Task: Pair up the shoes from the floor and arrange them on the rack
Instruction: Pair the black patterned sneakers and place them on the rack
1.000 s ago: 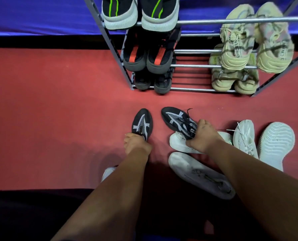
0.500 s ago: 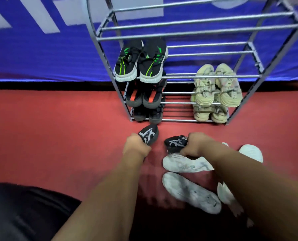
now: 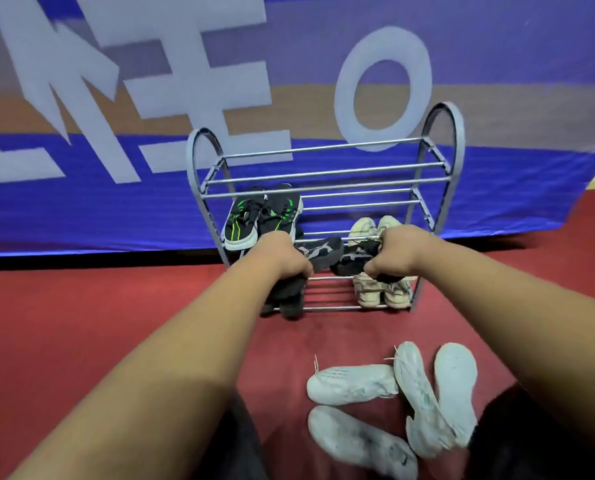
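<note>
In front of the rack [image 3: 324,173], the left hand [image 3: 280,254] curls round one black patterned shoe [image 3: 324,249]. Just right of that grip, the right hand [image 3: 398,249] clutches its mate [image 3: 349,263], likely so both can be shelved as a pair.

From my seat there is little I can read. The blue banner [image 3: 81,209] behind the rack [image 3: 324,164] carries big white characters [image 3: 233,64], cut off at the top edge (angular strokes, a script I cannot make out). Right of them stands one white ring [image 3: 386,41], like a letter O. Any print on the beige shoes [image 3: 362,226] is too blurred to read.
</note>
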Action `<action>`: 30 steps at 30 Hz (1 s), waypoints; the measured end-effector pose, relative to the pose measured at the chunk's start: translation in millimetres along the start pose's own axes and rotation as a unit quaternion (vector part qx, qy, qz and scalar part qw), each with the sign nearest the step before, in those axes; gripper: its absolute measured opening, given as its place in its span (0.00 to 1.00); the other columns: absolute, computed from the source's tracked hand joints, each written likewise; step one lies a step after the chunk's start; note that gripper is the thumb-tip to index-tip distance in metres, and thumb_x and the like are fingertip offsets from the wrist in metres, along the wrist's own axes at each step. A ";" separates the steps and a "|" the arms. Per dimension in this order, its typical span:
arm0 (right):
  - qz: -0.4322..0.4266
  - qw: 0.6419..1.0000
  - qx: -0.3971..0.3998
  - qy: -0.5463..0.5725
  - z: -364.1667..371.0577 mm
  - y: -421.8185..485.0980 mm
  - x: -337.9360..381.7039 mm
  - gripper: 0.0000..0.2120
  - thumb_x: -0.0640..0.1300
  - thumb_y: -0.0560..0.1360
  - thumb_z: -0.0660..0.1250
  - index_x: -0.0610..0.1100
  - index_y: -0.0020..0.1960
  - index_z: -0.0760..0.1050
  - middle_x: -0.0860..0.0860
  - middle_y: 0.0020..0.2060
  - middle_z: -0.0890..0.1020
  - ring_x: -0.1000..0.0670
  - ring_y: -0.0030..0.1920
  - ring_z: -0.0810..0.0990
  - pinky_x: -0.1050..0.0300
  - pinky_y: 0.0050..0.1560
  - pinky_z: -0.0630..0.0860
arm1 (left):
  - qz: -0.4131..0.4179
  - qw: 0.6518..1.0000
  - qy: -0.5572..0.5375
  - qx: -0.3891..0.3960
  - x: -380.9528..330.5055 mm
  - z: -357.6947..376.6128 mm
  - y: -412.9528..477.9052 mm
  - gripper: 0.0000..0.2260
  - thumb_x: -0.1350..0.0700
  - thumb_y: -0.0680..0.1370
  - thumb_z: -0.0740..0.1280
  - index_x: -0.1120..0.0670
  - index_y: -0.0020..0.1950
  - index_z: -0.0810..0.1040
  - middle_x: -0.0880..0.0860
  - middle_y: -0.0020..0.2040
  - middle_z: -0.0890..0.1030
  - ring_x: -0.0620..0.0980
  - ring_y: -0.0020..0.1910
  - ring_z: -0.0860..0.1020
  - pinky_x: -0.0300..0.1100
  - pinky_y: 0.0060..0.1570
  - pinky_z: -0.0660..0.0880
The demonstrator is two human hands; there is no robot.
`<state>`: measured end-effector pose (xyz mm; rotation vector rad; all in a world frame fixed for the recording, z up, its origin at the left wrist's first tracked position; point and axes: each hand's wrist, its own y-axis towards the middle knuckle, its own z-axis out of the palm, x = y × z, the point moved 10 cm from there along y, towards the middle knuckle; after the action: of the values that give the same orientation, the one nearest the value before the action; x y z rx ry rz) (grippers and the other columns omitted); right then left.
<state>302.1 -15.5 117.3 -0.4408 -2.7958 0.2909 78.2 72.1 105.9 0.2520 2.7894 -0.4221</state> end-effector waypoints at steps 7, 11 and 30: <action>0.065 0.981 -0.099 0.156 -23.7 -5.1 -51.3 0.19 0.56 0.64 0.76 0.43 0.45 0.78 0.47 0.38 0.83 0.49 0.39 0.80 0.52 0.40 0.80 | 0.015 0.992 -0.108 -0.068 -22.6 -0.8 7.2 0.26 0.41 0.67 0.82 0.57 0.54 0.79 0.53 0.51 0.82 0.56 0.52 0.80 0.44 0.46 0.71; 0.092 0.964 -0.121 0.219 -25.0 8.4 -68.7 0.19 0.54 0.67 0.75 0.40 0.47 0.78 0.45 0.38 0.84 0.46 0.39 0.82 0.52 0.36 0.78 | -0.001 0.983 -0.161 -0.082 -30.9 19.8 14.6 0.28 0.43 0.70 0.81 0.57 0.61 0.76 0.51 0.55 0.80 0.55 0.52 0.77 0.43 0.49 0.69; 0.146 0.926 -0.198 0.287 -4.4 117.9 -103.4 0.27 0.56 0.71 0.75 0.41 0.63 0.73 0.44 0.61 0.79 0.38 0.62 0.78 0.47 0.56 0.77 | -0.005 0.964 -0.222 -0.148 -94.1 46.5 129.4 0.28 0.41 0.69 0.80 0.58 0.58 0.78 0.54 0.53 0.83 0.55 0.50 0.80 0.45 0.45 0.71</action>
<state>429.2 61.3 66.4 -0.8770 -2.1940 -0.3102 207.2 167.5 60.7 0.0612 2.3677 -0.0467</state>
